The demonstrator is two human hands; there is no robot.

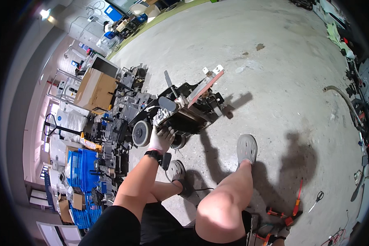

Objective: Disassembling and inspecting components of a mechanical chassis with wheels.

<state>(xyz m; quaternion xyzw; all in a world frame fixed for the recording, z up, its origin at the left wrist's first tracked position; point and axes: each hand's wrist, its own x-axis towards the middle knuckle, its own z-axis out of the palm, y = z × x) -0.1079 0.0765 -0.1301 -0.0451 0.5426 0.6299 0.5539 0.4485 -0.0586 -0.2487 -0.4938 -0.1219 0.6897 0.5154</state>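
"What's the main thing there?"

"One wheeled machine, on the concrete floor in front of the person, with dark parts piled to its left."

"How many wheels?"

"I count three: a big grey one in full view, one partly behind the glove, and a smaller one at the far right. Any others are hidden under the body."

"And the hands?"

"The left hand, in one pale glove, touches the near end of the machine. Its fingers are a little apart and partly bent; whether they grip, I can't tell. One dark watch sits on that wrist. The right hand is hard to make out: only a patch at the lower edge, cut off, so I can't tell how its fingers stand."

"Anything near it?"

"One pair of scissors and one long screwdriver. The other red-and-orange tools overlap too much to count."

"What else?"

"Two grey clogs, one large cardboard box, and blue crates at the left, too jumbled to number. One hose lies at the right."
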